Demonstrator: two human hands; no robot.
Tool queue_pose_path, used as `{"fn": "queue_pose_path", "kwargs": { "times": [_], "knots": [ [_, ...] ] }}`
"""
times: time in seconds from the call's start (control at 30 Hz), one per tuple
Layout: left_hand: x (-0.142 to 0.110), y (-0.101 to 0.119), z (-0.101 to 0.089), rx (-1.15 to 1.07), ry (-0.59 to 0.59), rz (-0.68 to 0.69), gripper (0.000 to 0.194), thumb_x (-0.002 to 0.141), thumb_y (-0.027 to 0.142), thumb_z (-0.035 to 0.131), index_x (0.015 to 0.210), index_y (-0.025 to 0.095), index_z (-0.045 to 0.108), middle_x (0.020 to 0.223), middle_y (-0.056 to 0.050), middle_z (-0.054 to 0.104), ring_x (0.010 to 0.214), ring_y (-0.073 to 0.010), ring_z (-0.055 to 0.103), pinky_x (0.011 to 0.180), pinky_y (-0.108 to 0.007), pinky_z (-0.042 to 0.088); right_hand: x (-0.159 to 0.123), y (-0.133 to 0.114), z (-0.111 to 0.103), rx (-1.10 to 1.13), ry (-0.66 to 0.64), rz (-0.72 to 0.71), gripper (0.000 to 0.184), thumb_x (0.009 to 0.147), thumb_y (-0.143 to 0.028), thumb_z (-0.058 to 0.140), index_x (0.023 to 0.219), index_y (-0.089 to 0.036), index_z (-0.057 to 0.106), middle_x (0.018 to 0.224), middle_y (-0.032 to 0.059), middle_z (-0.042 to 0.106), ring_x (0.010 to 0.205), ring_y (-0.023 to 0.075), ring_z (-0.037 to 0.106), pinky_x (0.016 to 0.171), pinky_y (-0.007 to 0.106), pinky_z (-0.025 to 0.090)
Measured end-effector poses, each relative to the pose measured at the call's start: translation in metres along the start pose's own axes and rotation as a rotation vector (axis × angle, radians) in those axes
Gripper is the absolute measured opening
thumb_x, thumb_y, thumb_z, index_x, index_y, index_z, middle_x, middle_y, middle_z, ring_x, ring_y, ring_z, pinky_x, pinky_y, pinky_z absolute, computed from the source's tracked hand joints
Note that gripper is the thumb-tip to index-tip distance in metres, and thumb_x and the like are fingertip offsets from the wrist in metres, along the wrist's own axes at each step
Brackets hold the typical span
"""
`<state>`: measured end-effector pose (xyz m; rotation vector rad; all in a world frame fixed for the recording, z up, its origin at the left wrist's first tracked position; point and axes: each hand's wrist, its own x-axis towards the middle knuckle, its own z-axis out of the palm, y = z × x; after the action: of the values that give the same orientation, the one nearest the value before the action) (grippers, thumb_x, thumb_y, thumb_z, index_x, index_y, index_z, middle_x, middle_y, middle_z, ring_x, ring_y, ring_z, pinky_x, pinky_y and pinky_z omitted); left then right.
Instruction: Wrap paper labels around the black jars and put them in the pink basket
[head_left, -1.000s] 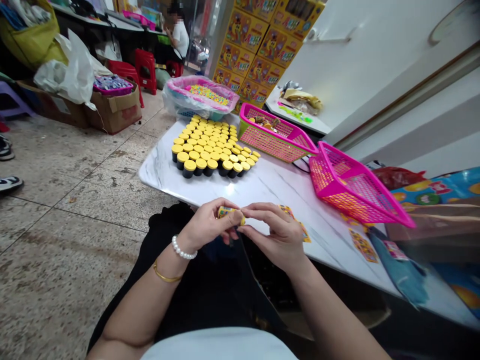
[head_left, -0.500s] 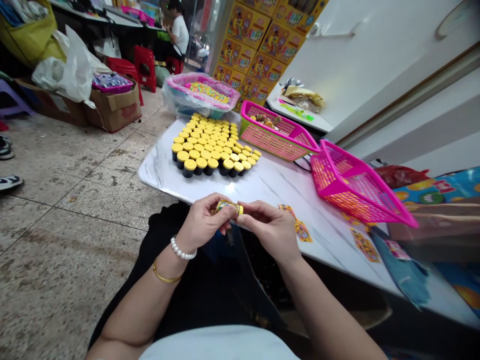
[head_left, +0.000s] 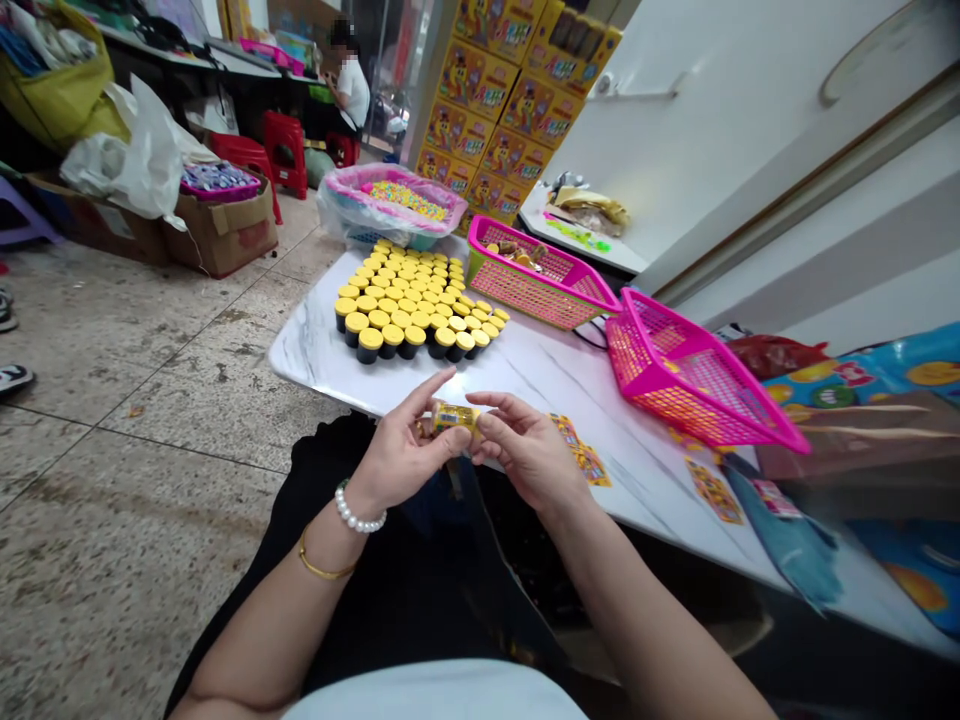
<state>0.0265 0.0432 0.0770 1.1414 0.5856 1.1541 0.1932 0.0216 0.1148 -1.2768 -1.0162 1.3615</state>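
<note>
Both hands hold one small yellow-capped container [head_left: 454, 417] with a bright printed label, just in front of the near edge of the white marble table [head_left: 525, 375]. My left hand [head_left: 405, 450] grips it from the left with thumb and lower fingers, the index finger stretched out above it. My right hand [head_left: 525, 450] pinches its right end. A block of several black containers with yellow caps [head_left: 416, 300] stands upright on the table's far left part. Loose printed stickers [head_left: 581, 455] lie flat on the table just right of my right hand.
Two pink mesh baskets [head_left: 536, 270] [head_left: 686, 375] sit on the table's right side; a bag-lined tub of coloured beads [head_left: 394, 205] stands at its far end. Yellow cartons [head_left: 510, 100] are stacked behind. Cardboard boxes [head_left: 217, 215] and red stools [head_left: 285, 145] stand on the floor left, where another person [head_left: 351, 85] sits.
My hands have turned the small container and my left index finger has lifted off it and now points outward. The view has shifted slightly left and down.
</note>
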Motion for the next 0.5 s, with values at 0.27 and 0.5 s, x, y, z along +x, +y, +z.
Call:
{"fn": "queue_pose_path", "kwargs": {
  "times": [0.27,0.5],
  "knots": [
    [0.003,0.005,-0.003,-0.138,0.007,-0.283,0.051,0.073,0.063,0.074,0.083,0.015,0.057,0.056,0.003,0.06,0.033,-0.0033,0.041,0.03,-0.014,0.025,-0.003,0.0,-0.011,-0.063,-0.203,-0.079,0.029,0.073,-0.03,0.085,0.102,-0.027,0.08,0.104,0.0031,0.071,0.074,0.0139,0.071,0.066,0.028,0.063],
    [0.004,0.007,-0.004,-0.394,-0.112,-0.365,0.05,0.068,0.057,0.08,0.081,0.014,0.058,0.056,0.005,0.06,0.03,-0.0012,0.038,0.026,-0.013,0.023,0.001,0.005,0.003,0.108,-0.114,-0.198,0.014,0.067,-0.03,0.089,0.076,-0.029,0.079,0.092,-0.0029,0.063,0.056,0.0095,0.068,0.049,0.025,0.063]
  ]
}}
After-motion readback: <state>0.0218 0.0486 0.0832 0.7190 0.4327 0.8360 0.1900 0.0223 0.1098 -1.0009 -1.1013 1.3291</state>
